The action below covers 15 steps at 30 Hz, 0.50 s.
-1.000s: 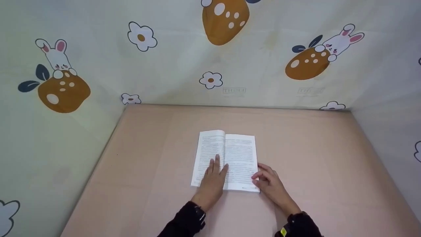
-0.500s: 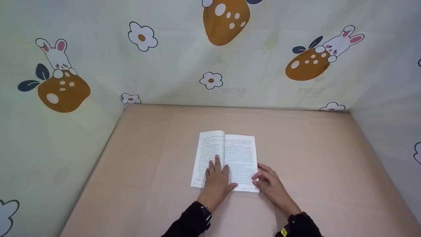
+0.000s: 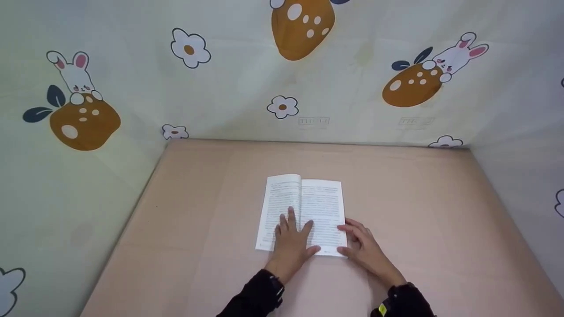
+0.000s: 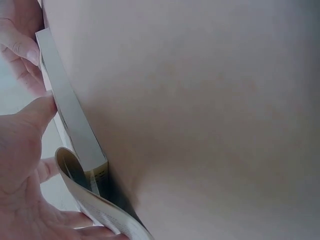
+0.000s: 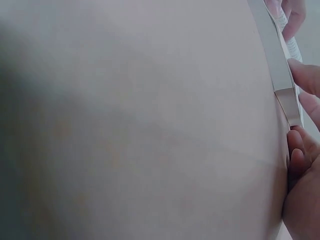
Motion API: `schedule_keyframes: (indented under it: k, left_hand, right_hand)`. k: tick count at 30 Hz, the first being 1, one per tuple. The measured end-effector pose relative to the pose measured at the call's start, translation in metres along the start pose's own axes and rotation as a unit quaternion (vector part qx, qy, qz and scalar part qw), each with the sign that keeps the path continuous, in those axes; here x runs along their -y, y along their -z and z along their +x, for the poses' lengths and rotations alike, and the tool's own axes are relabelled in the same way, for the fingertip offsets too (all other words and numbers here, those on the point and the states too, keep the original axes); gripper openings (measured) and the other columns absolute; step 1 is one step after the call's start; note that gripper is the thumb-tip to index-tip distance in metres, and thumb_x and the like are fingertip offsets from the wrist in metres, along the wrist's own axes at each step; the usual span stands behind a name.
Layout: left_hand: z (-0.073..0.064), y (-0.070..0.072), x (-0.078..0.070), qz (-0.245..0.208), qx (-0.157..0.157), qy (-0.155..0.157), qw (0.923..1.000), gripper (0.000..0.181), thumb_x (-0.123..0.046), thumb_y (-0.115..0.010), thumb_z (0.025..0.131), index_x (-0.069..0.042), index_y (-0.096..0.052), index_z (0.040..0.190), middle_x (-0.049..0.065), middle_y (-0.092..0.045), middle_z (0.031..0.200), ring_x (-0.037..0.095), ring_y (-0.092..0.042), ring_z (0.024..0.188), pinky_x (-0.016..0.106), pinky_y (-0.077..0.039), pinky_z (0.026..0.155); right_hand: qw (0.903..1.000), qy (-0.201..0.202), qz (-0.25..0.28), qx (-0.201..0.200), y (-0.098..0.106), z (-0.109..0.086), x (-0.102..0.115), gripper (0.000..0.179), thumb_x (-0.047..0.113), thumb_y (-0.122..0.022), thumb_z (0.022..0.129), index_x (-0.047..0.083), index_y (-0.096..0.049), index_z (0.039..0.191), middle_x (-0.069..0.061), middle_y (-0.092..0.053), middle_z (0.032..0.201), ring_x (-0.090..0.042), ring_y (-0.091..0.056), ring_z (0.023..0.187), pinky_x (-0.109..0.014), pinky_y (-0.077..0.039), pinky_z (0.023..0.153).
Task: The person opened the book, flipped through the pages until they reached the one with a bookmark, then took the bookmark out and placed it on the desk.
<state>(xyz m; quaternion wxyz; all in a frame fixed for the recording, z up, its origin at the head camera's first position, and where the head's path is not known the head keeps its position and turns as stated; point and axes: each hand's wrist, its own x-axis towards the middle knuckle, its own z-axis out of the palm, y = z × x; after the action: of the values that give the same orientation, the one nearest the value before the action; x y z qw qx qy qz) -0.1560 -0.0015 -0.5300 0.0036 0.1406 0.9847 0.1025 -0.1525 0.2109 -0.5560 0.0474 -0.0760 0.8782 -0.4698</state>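
Observation:
An open book (image 3: 322, 202) with printed white pages lies on the table. My left hand (image 3: 291, 246) rests on it with fingers spread, mostly over the left page, and its thumb near the bottom of the right page. In the left wrist view, the left page (image 4: 107, 212) curves up beside the fingers. At the book's lower right corner, my right hand (image 3: 363, 246) holds the edge. Its thumb (image 5: 304, 76) lies on the top page in the right wrist view, while other fingers curl against the side of the thick page block (image 5: 275, 55).
A pale pink tabletop (image 3: 198, 211) surrounds the book. Behind and at both sides rises a light cloth wall (image 3: 229, 88) printed with flowers, rabbits and brown fruit.
My left hand has shifted slightly right and its thumb has spread out over the right page. The right thumb and index fingertip have moved apart at the page edge. The book stays in place.

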Motion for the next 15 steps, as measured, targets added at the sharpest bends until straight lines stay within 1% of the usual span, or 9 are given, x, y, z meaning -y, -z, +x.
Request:
schedule_keyframes:
  k: [4, 8, 15]
  left_hand:
    - [0.0005, 0.0018, -0.0007, -0.002, 0.014, 0.004, 0.9999, 0.061, -0.054, -0.059, 0.081, -0.026, -0.05, 0.134, 0.031, -0.022, 0.147, 0.052, -0.029, 0.131, 0.056, -0.035, 0.102]
    - [0.0005, 0.0021, -0.0012, -0.007, 0.023, 0.007, 0.9997, 0.061, -0.054, -0.058, 0.082, -0.027, -0.05, 0.135, 0.031, -0.02, 0.148, 0.052, -0.026, 0.132, 0.057, -0.034, 0.103]
    - [0.0005, 0.0014, -0.0015, -0.001, 0.021, 0.005, 0.9998, 0.061, -0.055, -0.058, 0.082, -0.027, -0.049, 0.135, 0.031, -0.021, 0.148, 0.052, -0.027, 0.132, 0.057, -0.035, 0.103]
  right_hand:
    - [1.0, 0.001, 0.002, 0.009, 0.0018, -0.0013, 0.0029, 0.056, 0.025, -0.074, 0.078, 0.016, -0.054, 0.129, -0.01, -0.036, 0.146, -0.019, -0.037, 0.115, -0.034, -0.034, 0.092]
    - [0.9999, -0.006, 0.003, 0.011, 0.0021, -0.0013, 0.0037, 0.058, 0.026, -0.074, 0.078, 0.014, -0.053, 0.131, -0.01, -0.036, 0.146, -0.022, -0.036, 0.119, -0.036, -0.033, 0.094]
    - [1.0, 0.002, -0.006, 0.002, 0.0009, -0.0004, 0.0015, 0.06, 0.027, -0.074, 0.077, 0.013, -0.053, 0.131, -0.012, -0.037, 0.145, -0.024, -0.036, 0.119, -0.039, -0.034, 0.094]
